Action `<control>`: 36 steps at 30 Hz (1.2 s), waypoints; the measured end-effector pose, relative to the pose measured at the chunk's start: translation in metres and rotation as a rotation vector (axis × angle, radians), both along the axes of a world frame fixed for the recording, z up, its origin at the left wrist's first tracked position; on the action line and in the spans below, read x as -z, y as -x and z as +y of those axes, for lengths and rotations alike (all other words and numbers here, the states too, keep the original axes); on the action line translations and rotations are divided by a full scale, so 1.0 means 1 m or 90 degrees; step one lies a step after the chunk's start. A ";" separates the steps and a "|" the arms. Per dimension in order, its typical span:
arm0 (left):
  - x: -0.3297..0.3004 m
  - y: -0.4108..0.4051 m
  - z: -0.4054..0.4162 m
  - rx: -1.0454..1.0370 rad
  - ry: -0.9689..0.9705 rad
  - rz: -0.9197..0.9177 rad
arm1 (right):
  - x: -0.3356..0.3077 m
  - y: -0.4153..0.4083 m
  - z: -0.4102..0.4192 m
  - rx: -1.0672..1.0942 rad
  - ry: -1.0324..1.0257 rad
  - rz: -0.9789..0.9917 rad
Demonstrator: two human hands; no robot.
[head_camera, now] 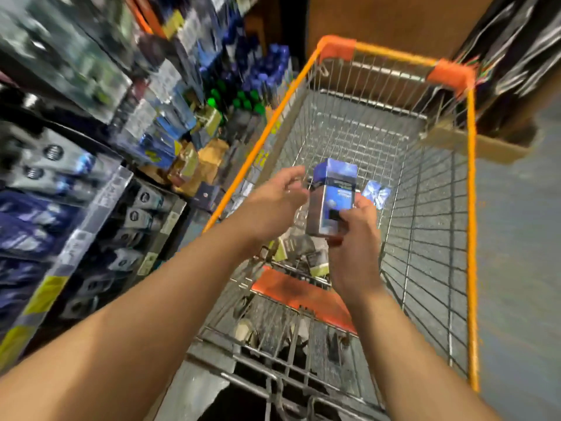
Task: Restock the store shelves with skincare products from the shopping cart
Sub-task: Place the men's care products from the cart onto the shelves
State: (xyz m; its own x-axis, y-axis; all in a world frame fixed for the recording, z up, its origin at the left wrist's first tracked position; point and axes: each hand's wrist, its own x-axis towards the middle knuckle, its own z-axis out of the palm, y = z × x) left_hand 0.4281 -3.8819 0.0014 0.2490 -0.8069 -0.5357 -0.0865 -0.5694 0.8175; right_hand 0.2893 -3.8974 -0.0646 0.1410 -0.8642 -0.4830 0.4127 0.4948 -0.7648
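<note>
Box (331,197): blue, upright above the cart (470,208), near its handle end.
Right hand (353,235): pinches the box's lower end only.
Left hand (274,202): spread, just beside the box.
Risk: the low grip may let the box tip and fall into the cart.

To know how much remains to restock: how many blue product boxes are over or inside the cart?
2: one blue box held by the right hand, one smaller box behind it in the cart. Blurred packs lower down may hide more.

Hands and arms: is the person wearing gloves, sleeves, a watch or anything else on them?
No. Both forearms are bare as far as the frame shows, with no sleeve in view. The left hand and right hand are ungloved; no watch or wristband shows. Blur hides any ring.
</note>
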 end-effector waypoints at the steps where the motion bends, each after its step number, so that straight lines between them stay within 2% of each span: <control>1: -0.013 -0.003 0.005 0.003 0.029 0.022 | -0.012 0.001 0.001 0.000 0.002 -0.058; 4: -0.045 -0.013 0.023 0.003 0.104 0.052 | -0.055 -0.002 0.007 -0.049 0.008 -0.178; 8: -0.083 -0.021 0.047 -0.028 0.160 0.049 | -0.098 -0.014 0.016 -0.085 0.008 -0.234; 18: -0.157 -0.072 0.098 -0.224 0.271 0.101 | -0.191 -0.059 0.046 -0.255 0.195 -0.143; 26: -0.206 -0.143 0.173 -0.328 0.407 0.148 | -0.253 -0.151 0.087 -0.310 0.331 -0.099; 32: -0.238 -0.191 0.237 -0.410 0.496 0.135 | -0.289 -0.224 0.131 -0.417 0.385 -0.152; 36: -0.256 -0.219 0.282 -0.457 0.544 0.133 | -0.313 -0.266 0.160 -0.441 0.365 -0.242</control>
